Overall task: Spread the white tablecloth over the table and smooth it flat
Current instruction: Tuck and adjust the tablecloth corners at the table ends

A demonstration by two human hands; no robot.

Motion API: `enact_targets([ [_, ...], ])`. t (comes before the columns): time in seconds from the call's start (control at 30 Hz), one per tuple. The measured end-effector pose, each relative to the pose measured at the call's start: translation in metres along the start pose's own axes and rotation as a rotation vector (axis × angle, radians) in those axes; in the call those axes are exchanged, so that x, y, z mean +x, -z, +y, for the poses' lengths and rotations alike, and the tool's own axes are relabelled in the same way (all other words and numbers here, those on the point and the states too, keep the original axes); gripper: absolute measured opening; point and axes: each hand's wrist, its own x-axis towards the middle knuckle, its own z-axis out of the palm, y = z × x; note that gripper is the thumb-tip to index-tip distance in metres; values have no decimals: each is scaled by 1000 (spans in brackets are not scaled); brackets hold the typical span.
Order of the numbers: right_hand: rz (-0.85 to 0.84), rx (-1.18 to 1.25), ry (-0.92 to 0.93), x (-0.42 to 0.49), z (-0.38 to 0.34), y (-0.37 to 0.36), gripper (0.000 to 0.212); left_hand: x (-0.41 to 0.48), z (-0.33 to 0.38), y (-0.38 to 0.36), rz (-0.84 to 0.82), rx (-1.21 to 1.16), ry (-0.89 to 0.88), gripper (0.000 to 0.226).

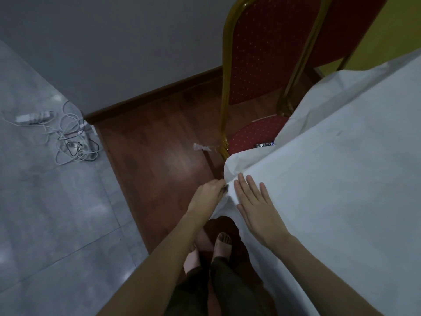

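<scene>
The tablecloth (341,179) lies over the table on the right of the view and covers it so fully that the table itself is hidden. The cloth's near corner sits just ahead of the hands, with its edges hanging down over the sides. The top looks mostly flat, and there are folds and creases where the cloth drops at the corner and along the far edge. The left hand (208,195) reaches in from below, fingers curled, and pinches the hanging edge of the cloth right at the corner. The right hand (255,208) rests palm down on the cloth just inside that corner, gripping nothing, its fingers (242,185) straight and slightly spread. The two hands are close together, with a ridge of cloth between them. A red chair (262,53) with a gold frame stands beyond the corner, its seat partly under the draped cloth. A small metal can (264,145) lies on the seat at the cloth's edge. A clear wrapper (202,147) lies on the wood floor (159,144) beside the chair leg. To the left, on grey tiles (45,201), lies a tangle of cables (73,137) with a power strip (34,117). The person's sandalled foot (222,244) shows below the hands.
</scene>
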Motion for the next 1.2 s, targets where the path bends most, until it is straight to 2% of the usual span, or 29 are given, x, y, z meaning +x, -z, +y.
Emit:
enact_targets([
  [0.2,-65,18,-46,1,-2,2,60,10,8,0,-103,83,64,11],
  [0.3,-83,55,-122,-8,1,5,62,-1,16,8,40,2,95,15],
  [0.37,-87,80,-181,-26,10,6,63,-15,29,11,197,-10,2,27],
  [0.43,-80,87,-213,-49,20,4,63,-25,48,5,279,88,-123,39],
  [0.5,-80,87,-230,-72,31,2,60,-32,72,-11,260,191,-190,46],
  [0.6,-81,80,-224,-89,39,2,58,-45,107,-40,191,190,-111,52],
  [0.67,-62,103,-175,-88,47,-1,56,-48,126,-62,191,154,-23,52],
  [0.77,16,116,-47,-68,64,5,55,-38,148,-73,298,128,200,53],
  [0.87,4,66,204,-38,84,10,55,-27,156,-80,339,157,389,57],
  [0.93,-27,45,361,-22,95,6,56,-23,154,-89,384,204,440,57],
  [1.0,-29,61,434,-11,101,-1,56,-21,150,-94,408,264,445,57],
  [1.1,8,45,515,0,114,-6,55,-16,150,-99,496,266,448,56],
  [1.2,66,74,506,9,130,-6,57,-14,148,-103,551,226,452,56],
])
